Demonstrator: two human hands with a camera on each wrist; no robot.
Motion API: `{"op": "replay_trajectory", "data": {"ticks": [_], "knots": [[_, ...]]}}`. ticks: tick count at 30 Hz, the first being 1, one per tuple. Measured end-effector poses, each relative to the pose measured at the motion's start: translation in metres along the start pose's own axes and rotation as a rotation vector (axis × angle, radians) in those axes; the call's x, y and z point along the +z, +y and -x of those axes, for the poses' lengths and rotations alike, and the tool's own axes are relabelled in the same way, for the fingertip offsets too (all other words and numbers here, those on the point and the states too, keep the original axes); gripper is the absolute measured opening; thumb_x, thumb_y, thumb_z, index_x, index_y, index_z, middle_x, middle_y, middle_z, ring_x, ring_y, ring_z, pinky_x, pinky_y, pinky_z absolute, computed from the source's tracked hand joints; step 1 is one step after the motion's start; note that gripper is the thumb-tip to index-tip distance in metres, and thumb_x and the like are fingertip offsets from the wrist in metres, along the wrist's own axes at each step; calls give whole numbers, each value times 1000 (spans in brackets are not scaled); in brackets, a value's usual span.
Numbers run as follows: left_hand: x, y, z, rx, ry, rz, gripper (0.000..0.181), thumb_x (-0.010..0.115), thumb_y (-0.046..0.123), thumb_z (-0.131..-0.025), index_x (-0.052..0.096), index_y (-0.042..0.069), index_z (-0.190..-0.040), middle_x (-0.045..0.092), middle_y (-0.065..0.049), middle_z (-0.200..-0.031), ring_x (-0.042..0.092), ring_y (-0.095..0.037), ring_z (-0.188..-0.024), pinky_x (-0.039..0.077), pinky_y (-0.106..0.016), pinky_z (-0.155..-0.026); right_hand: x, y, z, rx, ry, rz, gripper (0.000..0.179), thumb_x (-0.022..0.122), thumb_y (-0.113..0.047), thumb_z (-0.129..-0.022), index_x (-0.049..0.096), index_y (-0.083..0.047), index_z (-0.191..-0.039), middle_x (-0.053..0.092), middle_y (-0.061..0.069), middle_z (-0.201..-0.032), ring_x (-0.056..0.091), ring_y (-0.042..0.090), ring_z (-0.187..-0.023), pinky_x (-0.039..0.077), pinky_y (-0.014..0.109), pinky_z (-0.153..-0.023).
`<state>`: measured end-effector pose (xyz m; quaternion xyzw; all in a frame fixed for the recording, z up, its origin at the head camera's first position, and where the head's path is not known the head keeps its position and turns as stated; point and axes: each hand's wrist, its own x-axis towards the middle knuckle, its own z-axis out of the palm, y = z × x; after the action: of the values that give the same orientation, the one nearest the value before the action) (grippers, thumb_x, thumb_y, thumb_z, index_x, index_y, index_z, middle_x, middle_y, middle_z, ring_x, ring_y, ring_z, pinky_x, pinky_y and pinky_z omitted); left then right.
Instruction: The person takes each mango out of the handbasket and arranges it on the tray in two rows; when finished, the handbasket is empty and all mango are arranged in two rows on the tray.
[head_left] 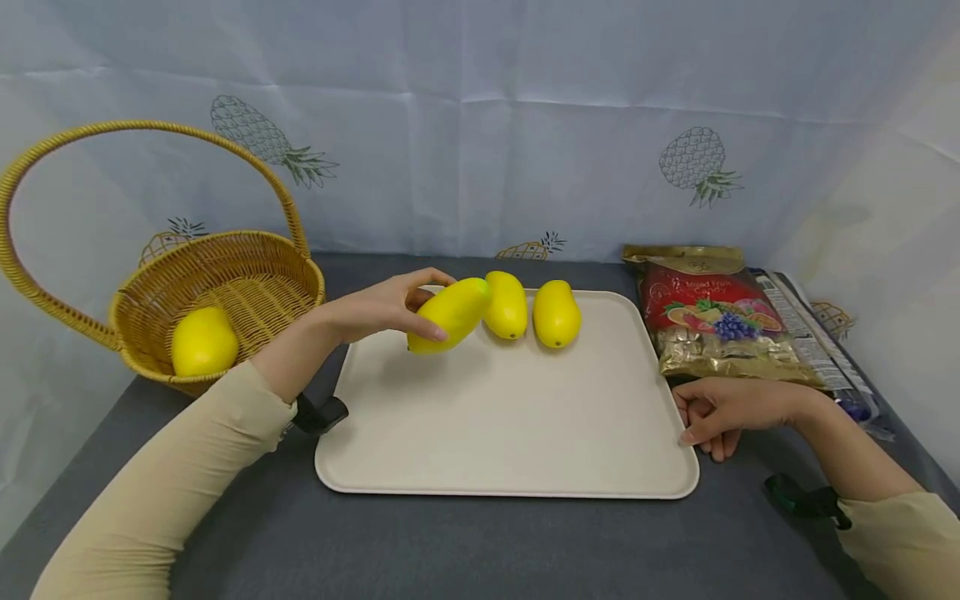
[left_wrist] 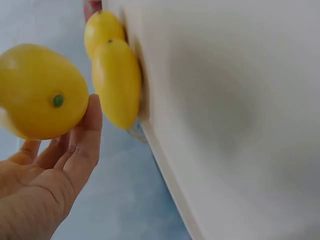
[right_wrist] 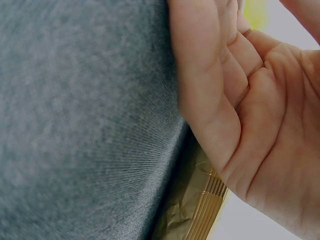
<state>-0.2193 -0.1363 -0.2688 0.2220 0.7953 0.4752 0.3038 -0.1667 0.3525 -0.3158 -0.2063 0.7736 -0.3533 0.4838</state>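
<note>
My left hand (head_left: 382,308) grips a yellow mango (head_left: 453,317) with a greenish tip, thumb on the near side, raised above the cream tray (head_left: 517,433). In the left wrist view, that mango (left_wrist: 35,90) shows its round end with a green spot. Two more yellow mangoes lie at the tray's back: one mango (head_left: 507,307) beside the held one, another mango (head_left: 557,315) to its right. At the tray's right edge, my right hand (head_left: 738,412) holds the rim, its thumb on top and its other fingers curled beside it.
A yellow wicker basket (head_left: 217,250) with a tall handle stands at the left, a yellow fruit (head_left: 205,342) inside. Behind my right hand lies a red and gold candy bag (head_left: 712,317), with another package (head_left: 813,333) beside it. Dark grey cloth (head_left: 480,550) covers the table.
</note>
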Motion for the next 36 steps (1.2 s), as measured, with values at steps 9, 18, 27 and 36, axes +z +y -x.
{"op": "replay_trajectory", "data": {"ticks": [9, 18, 27, 36], "knots": [[30, 6, -16, -23, -45, 6, 83, 75, 29, -82, 30, 28, -152, 47, -10, -140, 54, -31, -122, 55, -38, -91, -1, -1, -1, 8, 1, 11, 19, 55, -14, -101, 52, 4, -102, 67, -2, -78, 69, 9, -65, 61, 32, -60], [58, 20, -28, -155, -20, 51, 81, 78, 29, -82, 31, 27, -148, 47, -11, -133, 56, -28, -113, 58, -36, -83, -1, -2, -1, 1, -16, -26, 19, 55, -14, -101, 50, 5, -101, 67, 0, -78, 69, 9, -66, 61, 30, -61], [89, 22, -39, -290, 29, 100, 82, 81, 38, -78, 33, 22, -143, 51, -9, -128, 59, -25, -109, 59, -36, -79, -2, -2, -1, 1, -18, -27, 18, 54, -13, -101, 50, 4, -101, 67, -1, -78, 69, 8, -66, 61, 30, -61], [114, 23, -52, -281, 19, 55, 83, 81, 47, -76, 37, 16, -138, 52, -6, -121, 59, -21, -100, 58, -32, -70, -1, 0, -1, -7, -12, -3, 19, 55, -14, -101, 51, 5, -102, 67, -1, -78, 69, 8, -65, 61, 30, -60]]}}
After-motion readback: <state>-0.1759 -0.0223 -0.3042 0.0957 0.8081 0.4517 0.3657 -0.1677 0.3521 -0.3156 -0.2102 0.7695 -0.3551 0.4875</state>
